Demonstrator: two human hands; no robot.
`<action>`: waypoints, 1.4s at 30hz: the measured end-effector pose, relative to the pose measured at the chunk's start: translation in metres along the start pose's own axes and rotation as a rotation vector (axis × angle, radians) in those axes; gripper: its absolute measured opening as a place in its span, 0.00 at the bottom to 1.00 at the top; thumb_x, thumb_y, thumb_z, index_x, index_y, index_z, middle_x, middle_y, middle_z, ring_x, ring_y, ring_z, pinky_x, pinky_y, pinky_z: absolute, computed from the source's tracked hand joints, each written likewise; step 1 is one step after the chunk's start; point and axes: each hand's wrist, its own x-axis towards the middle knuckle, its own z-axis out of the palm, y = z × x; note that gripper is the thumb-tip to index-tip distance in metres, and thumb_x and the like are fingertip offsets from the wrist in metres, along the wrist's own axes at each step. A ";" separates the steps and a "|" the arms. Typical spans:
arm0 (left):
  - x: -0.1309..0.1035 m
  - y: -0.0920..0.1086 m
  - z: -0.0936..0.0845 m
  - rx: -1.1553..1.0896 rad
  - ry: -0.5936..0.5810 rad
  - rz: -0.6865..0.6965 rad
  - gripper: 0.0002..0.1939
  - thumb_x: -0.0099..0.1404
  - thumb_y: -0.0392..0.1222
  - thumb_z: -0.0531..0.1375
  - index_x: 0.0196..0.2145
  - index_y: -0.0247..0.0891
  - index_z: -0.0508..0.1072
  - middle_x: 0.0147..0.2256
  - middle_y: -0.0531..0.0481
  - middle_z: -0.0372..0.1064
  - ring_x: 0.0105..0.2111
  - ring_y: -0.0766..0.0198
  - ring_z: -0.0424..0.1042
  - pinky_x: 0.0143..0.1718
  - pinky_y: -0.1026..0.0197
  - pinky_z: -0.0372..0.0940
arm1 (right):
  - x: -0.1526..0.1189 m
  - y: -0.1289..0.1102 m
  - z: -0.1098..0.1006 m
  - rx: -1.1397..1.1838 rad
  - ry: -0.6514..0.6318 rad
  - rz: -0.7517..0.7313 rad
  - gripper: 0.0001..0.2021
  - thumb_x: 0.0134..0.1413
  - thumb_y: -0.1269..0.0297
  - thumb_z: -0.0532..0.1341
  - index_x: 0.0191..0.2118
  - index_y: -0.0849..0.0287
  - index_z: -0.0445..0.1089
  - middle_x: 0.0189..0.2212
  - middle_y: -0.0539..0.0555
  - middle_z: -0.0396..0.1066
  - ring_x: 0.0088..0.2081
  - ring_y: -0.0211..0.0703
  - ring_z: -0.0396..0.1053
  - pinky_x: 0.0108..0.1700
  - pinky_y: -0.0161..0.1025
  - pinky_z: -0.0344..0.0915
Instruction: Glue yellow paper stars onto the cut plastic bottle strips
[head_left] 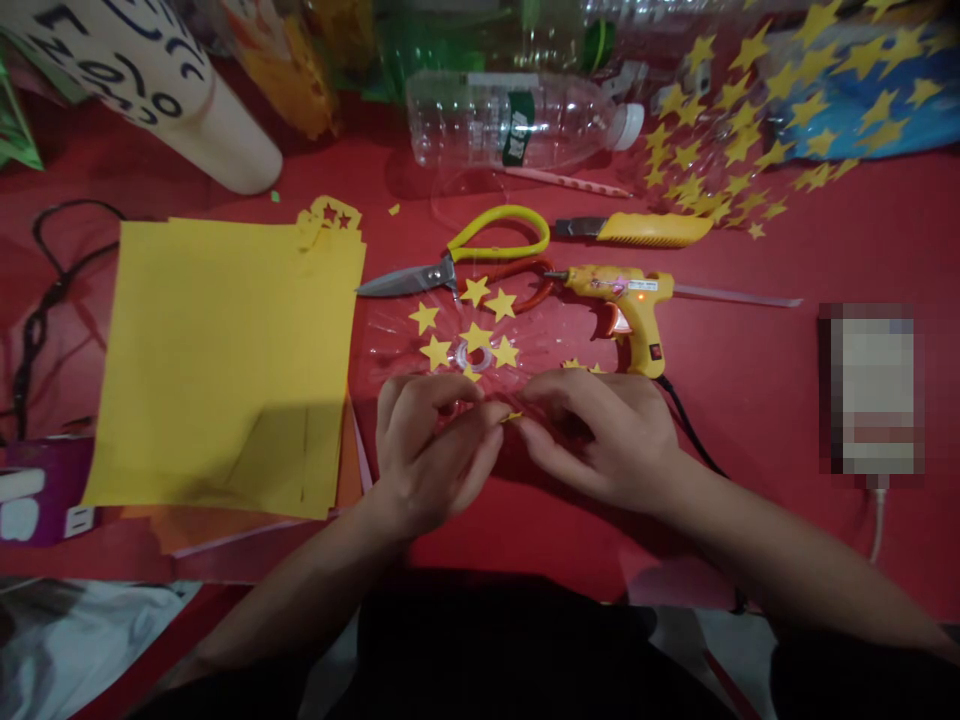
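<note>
My left hand (435, 440) pinches a small yellow paper star (511, 416), seen nearly edge-on. My right hand (611, 430) is close on its right side, thumb and forefinger curved and apart, the thumb at the star's edge; whether it touches cannot be made out. Just beyond my hands lies a clear plastic piece cut into splayed strips, with a ring-shaped bottle neck (474, 356) at its middle. Several yellow stars (475, 337) lie on it around the neck. More stars (574, 365) show partly behind my right hand.
Yellow-handled scissors (442, 275), a utility knife (652, 230) and a glue gun (634, 300) with its light on lie beyond my hands. Yellow sheets (232, 350) are stacked left. A bottle (517, 120), a star-covered plastic piece (720, 150) and a tumbler (225, 130) are farther back.
</note>
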 end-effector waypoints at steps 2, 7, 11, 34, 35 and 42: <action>-0.001 0.000 0.001 -0.010 0.000 -0.001 0.09 0.58 0.30 0.63 0.36 0.39 0.71 0.36 0.49 0.65 0.33 0.63 0.63 0.32 0.58 0.64 | 0.000 -0.001 0.000 0.017 0.001 0.017 0.06 0.60 0.65 0.55 0.35 0.61 0.66 0.17 0.44 0.65 0.17 0.29 0.58 0.21 0.29 0.56; -0.001 0.001 0.002 -0.026 0.015 -0.020 0.08 0.58 0.30 0.62 0.35 0.41 0.70 0.36 0.49 0.65 0.33 0.63 0.64 0.30 0.59 0.63 | -0.001 -0.003 -0.001 0.042 0.001 0.072 0.06 0.61 0.64 0.55 0.35 0.59 0.65 0.17 0.43 0.66 0.17 0.29 0.60 0.21 0.28 0.57; -0.001 0.001 0.002 -0.032 0.030 -0.012 0.09 0.58 0.30 0.63 0.35 0.40 0.70 0.37 0.49 0.65 0.33 0.64 0.63 0.30 0.58 0.63 | 0.000 -0.004 -0.001 0.054 0.021 0.088 0.05 0.60 0.65 0.56 0.35 0.59 0.66 0.17 0.43 0.66 0.17 0.28 0.60 0.21 0.28 0.57; -0.004 0.001 0.008 -0.054 0.103 -0.163 0.09 0.60 0.28 0.60 0.32 0.42 0.71 0.38 0.53 0.65 0.35 0.67 0.65 0.31 0.59 0.66 | -0.006 0.004 0.002 -0.212 0.125 -0.361 0.08 0.57 0.72 0.56 0.37 0.65 0.72 0.16 0.46 0.65 0.20 0.33 0.61 0.21 0.33 0.56; -0.004 0.000 0.008 -0.055 0.102 -0.153 0.09 0.59 0.28 0.60 0.32 0.42 0.71 0.37 0.53 0.66 0.35 0.67 0.66 0.31 0.59 0.66 | -0.005 0.004 0.002 -0.212 0.124 -0.359 0.08 0.57 0.73 0.56 0.37 0.66 0.72 0.16 0.46 0.65 0.19 0.33 0.60 0.21 0.33 0.56; -0.002 -0.002 0.004 -0.067 0.074 -0.174 0.09 0.59 0.31 0.61 0.34 0.46 0.71 0.38 0.51 0.65 0.35 0.64 0.65 0.30 0.58 0.64 | -0.002 0.001 -0.004 -0.190 0.108 -0.288 0.08 0.57 0.73 0.55 0.37 0.63 0.72 0.17 0.46 0.66 0.19 0.32 0.61 0.22 0.32 0.58</action>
